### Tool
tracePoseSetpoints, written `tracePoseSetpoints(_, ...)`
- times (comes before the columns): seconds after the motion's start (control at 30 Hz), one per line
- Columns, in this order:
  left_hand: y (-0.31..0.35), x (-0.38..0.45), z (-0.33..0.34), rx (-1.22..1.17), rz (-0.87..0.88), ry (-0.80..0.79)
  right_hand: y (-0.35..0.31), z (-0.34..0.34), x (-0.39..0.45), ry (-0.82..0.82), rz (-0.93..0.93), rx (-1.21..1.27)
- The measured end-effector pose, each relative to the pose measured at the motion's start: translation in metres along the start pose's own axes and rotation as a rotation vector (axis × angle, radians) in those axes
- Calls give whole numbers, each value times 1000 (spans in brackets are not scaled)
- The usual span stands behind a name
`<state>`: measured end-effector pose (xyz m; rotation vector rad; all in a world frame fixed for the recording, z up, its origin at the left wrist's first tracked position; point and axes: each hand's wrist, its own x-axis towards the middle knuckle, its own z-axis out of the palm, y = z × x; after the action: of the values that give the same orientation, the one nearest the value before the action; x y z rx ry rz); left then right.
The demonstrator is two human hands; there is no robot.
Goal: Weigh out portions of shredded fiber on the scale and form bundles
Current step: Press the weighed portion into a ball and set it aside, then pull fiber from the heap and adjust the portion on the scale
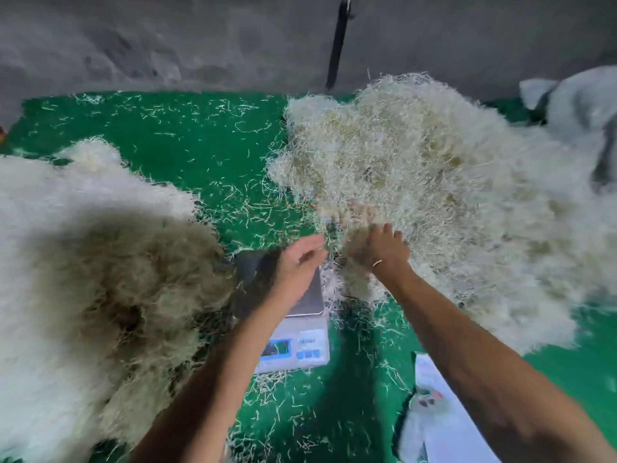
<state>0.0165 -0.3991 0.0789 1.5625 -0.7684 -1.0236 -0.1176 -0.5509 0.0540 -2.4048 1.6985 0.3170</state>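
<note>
Both arms stretched out over the scale (293, 329)
Right hand (387, 250) digs curled fingers into the far-right fiber pile (434, 182), grabbing strands; left hand (300, 265) hovers loose, holding nothing.

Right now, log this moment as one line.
left hand: open above scale | right hand: digging into right fiber pile | scale pan: bare | display: unreadable

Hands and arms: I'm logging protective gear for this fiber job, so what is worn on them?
Nothing shows: the left hand and right hand are bare, without gloves, and both forearms are bare as far as the frame shows. No rings, watch or bands are visible.
</note>
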Motion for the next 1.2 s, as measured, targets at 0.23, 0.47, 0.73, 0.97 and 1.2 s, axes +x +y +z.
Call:
tracePoseSetpoints(0.23, -43, 38, 83, 11, -309, -118, 55, 105, -7, 41, -140, 66)
tracePoseSetpoints(0.47, -56, 34, 141, -248, -591, -99, 34, 105, -45, 83, 106, 1302)
tracePoseSetpoints(0.73, 5, 57, 90, -14, -391, 297, 63, 51, -72, 106, 22, 1303)
tracePoseSetpoints(0.97, 48, -4, 89, 2, -245, 210, 17, -8, -91, -421, 172, 2193)
tracePoseSetpoints(1.2, 62, -61, 64, -448, -361, -41, -25, -41, -124, 95, -15, 1522)
